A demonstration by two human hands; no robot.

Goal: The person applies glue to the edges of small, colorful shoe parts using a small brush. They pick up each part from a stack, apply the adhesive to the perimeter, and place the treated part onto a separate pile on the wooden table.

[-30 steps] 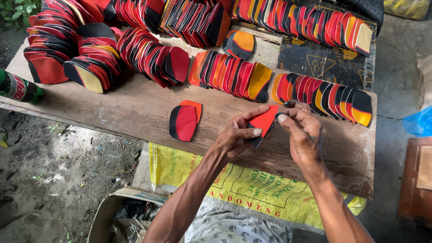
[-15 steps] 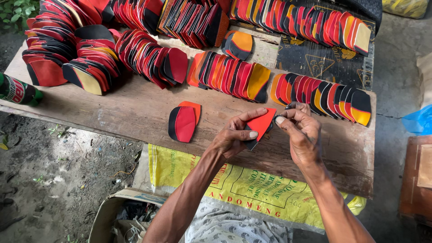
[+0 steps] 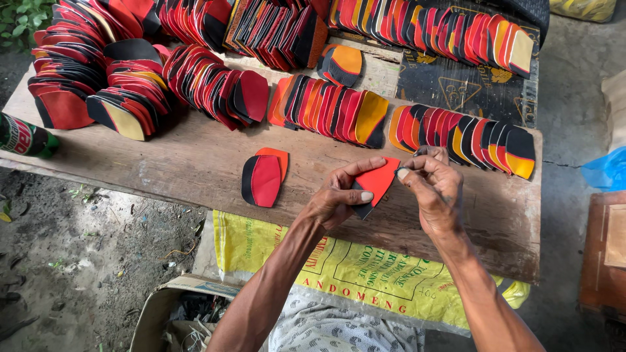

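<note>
Head view shows the left hand (image 3: 336,195) and right hand (image 3: 430,189) both pinching a red-and-black sole piece (image 3: 373,186) above the tabletop (image 3: 195,163), seemingly aligning layers; next likely needs firm, even pressing.

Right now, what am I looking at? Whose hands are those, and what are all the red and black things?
The picture comes from a camera worn on a person's head, looking down at their own two bare hands. There is no machine here. The left hand and the right hand together hold one flat red piece with a dark edge, above a long wooden plank. On the plank, rows of flat pieces in red, black, orange and yellow lean against each other like fallen dominoes. A small pile of two lies apart near the hands. A green bottle rests at the plank's far left, and a yellow sack hangs below.
</note>
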